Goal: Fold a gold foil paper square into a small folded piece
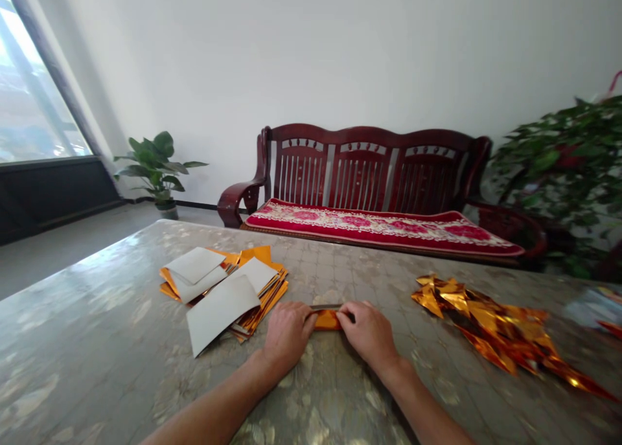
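Head view looks down over my two forearms to a small piece of gold foil paper (pixel 326 319) lying flat on the bench (pixel 97 341), straight ahead of me and between my hands. Its long axis runs left to right, across my line of sight, so each end points at one hand. My left hand (pixel 286 333) sits on the paper's left end with its grip closed down, fingers curled and pressing that end to the surface; my right hand (pixel 368 331) does the same at the right end, fingertips pinched onto the foil. Both hands are touching the piece and neither is nearer than the other, as it spans the gap between them. Only the middle of the paper shows, with a darker folded edge along its far side. To my left, near the left hand but apart from it, lies a loose stack of flat sheets (pixel 223 289), gold on one face and white on the other. To my right, well apart from the right hand, sits a heap of folded gold pieces (pixel 500 331).
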The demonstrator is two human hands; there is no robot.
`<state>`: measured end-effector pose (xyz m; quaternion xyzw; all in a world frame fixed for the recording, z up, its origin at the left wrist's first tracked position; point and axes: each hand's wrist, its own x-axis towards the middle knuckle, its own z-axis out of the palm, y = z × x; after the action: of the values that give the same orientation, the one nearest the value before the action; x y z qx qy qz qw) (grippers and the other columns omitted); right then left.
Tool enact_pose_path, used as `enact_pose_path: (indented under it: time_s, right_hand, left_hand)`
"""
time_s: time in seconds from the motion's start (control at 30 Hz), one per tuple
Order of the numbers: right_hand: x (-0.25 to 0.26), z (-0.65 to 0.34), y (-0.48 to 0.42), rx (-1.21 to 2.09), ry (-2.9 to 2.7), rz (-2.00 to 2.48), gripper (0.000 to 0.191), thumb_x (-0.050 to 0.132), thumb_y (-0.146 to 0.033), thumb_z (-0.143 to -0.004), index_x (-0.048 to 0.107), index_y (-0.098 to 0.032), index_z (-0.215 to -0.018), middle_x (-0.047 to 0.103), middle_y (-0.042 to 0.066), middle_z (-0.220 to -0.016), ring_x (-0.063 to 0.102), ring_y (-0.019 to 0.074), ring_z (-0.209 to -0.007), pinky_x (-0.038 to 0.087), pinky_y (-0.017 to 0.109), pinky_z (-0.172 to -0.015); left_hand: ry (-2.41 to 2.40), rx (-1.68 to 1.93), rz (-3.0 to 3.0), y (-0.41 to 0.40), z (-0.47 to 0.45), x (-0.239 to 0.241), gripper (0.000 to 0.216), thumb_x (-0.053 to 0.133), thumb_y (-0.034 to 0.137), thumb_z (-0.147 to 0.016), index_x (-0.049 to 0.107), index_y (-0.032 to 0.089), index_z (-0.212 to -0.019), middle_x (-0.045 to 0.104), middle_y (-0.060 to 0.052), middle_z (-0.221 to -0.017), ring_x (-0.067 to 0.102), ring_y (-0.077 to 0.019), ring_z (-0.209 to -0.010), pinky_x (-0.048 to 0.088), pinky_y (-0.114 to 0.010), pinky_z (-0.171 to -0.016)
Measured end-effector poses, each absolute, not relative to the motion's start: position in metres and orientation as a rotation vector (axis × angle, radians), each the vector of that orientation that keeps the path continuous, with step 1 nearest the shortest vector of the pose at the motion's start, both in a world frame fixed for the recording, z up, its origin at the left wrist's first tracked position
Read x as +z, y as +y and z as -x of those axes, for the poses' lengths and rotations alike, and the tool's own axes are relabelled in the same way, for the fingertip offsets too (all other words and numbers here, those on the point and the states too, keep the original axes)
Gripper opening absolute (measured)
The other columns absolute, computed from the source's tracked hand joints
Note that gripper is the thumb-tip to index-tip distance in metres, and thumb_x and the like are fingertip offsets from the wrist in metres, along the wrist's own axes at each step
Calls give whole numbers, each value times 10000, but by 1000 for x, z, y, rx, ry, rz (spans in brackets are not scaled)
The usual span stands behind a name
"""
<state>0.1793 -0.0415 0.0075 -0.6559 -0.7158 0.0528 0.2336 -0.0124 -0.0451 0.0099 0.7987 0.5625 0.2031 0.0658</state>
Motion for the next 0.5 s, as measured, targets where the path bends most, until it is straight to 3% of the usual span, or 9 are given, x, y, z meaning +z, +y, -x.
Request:
enact_pose_path:
  time_s: [0.2,0.5]
  right_hand:
    - [5,-179,-40,143,-1976,1777,104,626,-205,-821,675,-257,-745,687,-16,-805,585,159,-828,332,251,-684]
    - [-3,-181,-37,139,-2019,1682,184,501,-228,-926,625,-239,-791,686,14,-869,573,190,-889,362,277,-760]
  left_hand:
    - [1800,615,-2384,-43,14,7,126,578,305,-903,679,239,-868,700,-2,-878,621,-193,-891,367,-314,-796]
    - [1846,540,-2377,-45,11,10,104,562,259,-888,659,227,-867,678,-20,-911,612,-192,-908,371,-315,-805]
